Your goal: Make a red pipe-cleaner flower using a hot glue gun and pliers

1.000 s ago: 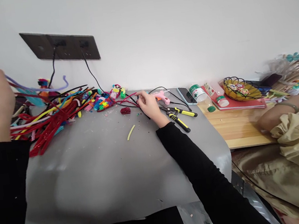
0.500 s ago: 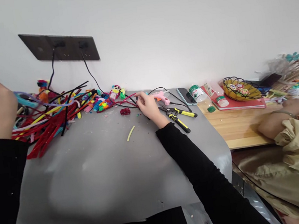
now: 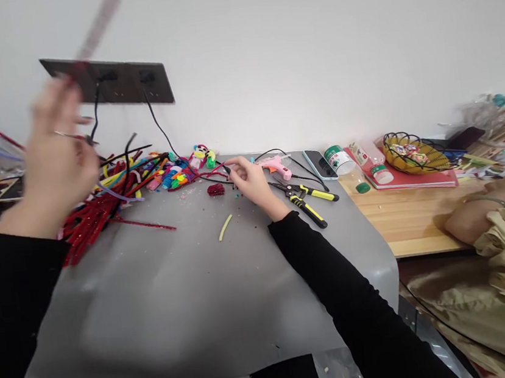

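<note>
My left hand, blurred by motion, is raised at the left with bent fingers. From its fingertips a smeared red pipe cleaner sticks up in front of the wall socket. Below it lies a heap of pipe cleaners, mostly red. My right hand rests low over the grey mat, its fingers closed at the end of a thin red pipe cleaner. Just left of that hand sits a small dark-red coiled bundle. A pink glue gun and yellow-and-black pliers lie to its right.
A short yellow-green piece lies on the grey mat. Colourful pipe-cleaner figures stand by the wall. A phone, bottles and a yellow basket are at the right, beside another person's arm.
My left hand has come up and rightward from the left edge, with the red pipe cleaner now showing above it. A red strand now sticks out from the heap. My right hand has hardly moved.
</note>
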Available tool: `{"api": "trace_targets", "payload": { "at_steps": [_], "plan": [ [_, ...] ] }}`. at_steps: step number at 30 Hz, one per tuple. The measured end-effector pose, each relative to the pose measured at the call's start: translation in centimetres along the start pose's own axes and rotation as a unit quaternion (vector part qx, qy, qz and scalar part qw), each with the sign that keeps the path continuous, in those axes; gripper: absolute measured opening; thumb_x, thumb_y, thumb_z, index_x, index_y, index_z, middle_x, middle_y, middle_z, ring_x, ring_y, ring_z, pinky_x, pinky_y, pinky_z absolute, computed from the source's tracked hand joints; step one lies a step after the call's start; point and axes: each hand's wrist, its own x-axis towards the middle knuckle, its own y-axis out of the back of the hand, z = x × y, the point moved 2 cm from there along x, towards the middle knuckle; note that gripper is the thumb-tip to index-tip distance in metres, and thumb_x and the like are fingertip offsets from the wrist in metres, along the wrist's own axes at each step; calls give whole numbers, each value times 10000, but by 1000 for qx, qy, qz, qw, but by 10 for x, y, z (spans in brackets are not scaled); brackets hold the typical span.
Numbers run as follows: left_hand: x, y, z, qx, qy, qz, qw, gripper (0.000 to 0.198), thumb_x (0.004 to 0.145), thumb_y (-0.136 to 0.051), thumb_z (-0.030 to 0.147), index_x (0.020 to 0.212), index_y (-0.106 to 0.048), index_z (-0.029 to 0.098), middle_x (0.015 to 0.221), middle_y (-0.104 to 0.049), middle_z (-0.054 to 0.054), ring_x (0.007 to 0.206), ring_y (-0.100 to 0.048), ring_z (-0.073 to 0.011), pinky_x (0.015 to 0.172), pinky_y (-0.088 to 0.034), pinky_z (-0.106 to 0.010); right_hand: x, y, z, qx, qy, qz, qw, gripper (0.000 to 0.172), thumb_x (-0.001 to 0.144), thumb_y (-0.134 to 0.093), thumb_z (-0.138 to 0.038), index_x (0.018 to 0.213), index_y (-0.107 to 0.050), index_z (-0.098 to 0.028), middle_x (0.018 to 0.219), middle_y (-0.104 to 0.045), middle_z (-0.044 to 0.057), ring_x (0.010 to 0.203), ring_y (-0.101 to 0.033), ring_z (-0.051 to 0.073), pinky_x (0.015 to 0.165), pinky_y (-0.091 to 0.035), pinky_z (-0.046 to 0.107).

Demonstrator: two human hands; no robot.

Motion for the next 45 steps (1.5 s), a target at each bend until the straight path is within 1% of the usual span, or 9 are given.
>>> {"api": "trace_targets", "payload": {
  "at_steps": [2,6,14,19,22,30,34,38,45],
  "plan": [
    [-10,-16,39,12,-69,-6,998,619,982,-370,34,1598,-298,42,1683,-320,-184,1558,-326,-286,1266,-333,-505,-2,-3,-8,124,-25,-32,991,284,899,-627,-320,1170,-617,-236,798,-648,-32,627,-593,130,643,-497,286],
    [-35,-60,88,6,-92,-116,989,715,919,-299,-36,1589,-419,187,1649,-443,-76,1403,-540,-242,1162,-479,-436,-5,-9,-19,269,-45,-115,955,553,829,-784,-450,1310,-584,-266,852,-720,-23,670,-630,133,649,-531,277],
    [-57,-91,103,-47,-135,-131,981,788,883,-282,-29,1611,-395,249,1637,-466,-44,1363,-563,-214,1100,-517,-390,1,-9,-11,330,-65,-85,938,401,783,-824,-574,938,-732,-216,785,-709,1,683,-629,113,669,-545,260],
    [-61,-78,94,-15,-74,-44,996,467,1039,-371,153,1466,-559,143,1372,-695,-136,1219,-655,-231,1044,-526,-369,5,-4,-6,345,-81,-21,935,467,714,-857,-617,885,-727,-202,732,-685,-11,629,-595,91,607,-523,225],
    [-63,-64,83,33,-22,-58,998,419,1076,-376,256,1336,-657,86,1121,-782,-153,1096,-681,-262,969,-543,-382,7,2,-2,341,-96,42,934,469,739,-835,-625,878,-711,-194,737,-684,-14,600,-571,79,569,-502,209],
    [-74,-40,38,78,93,-89,989,464,1046,-345,402,1143,-740,180,1078,-793,-121,1094,-681,-285,975,-532,-426,10,26,10,362,-144,189,901,212,929,-692,-407,905,-656,-200,736,-660,-20,615,-561,83,604,-494,211],
    [-86,-37,21,127,135,-121,975,640,1045,-263,489,1154,-754,93,1015,-780,-183,1065,-702,-342,824,-551,-432,11,36,11,360,-143,206,899,201,921,-686,-399,909,-643,-203,725,-644,-18,645,-568,103,620,-505,230],
    [-100,-31,13,134,160,-66,976,604,1049,-291,462,1116,-754,81,1092,-772,-190,1109,-691,-327,947,-536,-423,10,38,10,367,-151,206,895,173,925,-656,-368,888,-647,-199,696,-634,-17,652,-572,107,615,-502,227],
    [-125,-43,-2,30,87,-171,981,489,985,-370,440,1066,-740,132,1182,-726,-196,1131,-654,-333,1069,-484,-480,12,40,17,380,-153,239,880,170,935,-601,-360,875,-634,-205,673,-585,-21,619,-542,109,591,-478,235]
  ]
}}
